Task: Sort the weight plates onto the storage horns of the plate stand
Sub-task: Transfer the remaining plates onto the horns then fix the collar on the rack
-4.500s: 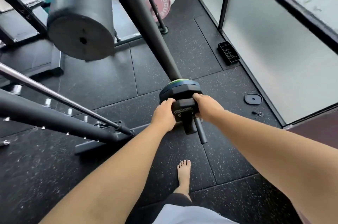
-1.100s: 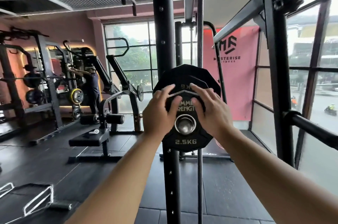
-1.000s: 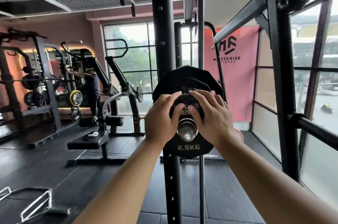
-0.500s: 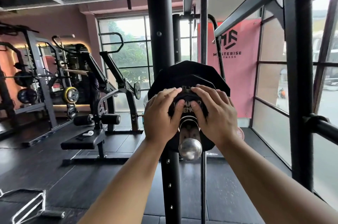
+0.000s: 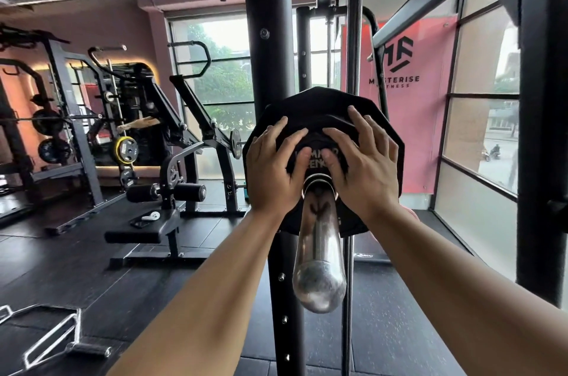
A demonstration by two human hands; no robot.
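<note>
I see both hands flat, fingers spread and straight, clasping nothing. The left hand (image 5: 273, 166) at 9 o'clock and the right hand (image 5: 362, 169) at 3 o'clock press the small plate (image 5: 316, 164) against a matte-black, many-sided big plate (image 5: 319, 105). Both plates sit far back on the smooth, round-tipped chrome horn (image 5: 319, 252).

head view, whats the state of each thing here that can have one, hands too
small plate, threaded on the horn, up against the large plate
large plate, on the same horn, behind the small plate
horn, loaded at its base, the rest of its chrome length bare
left hand, open, fingers pressing the small plate's face
right hand, open, fingers spread, pressing the small plate
</note>
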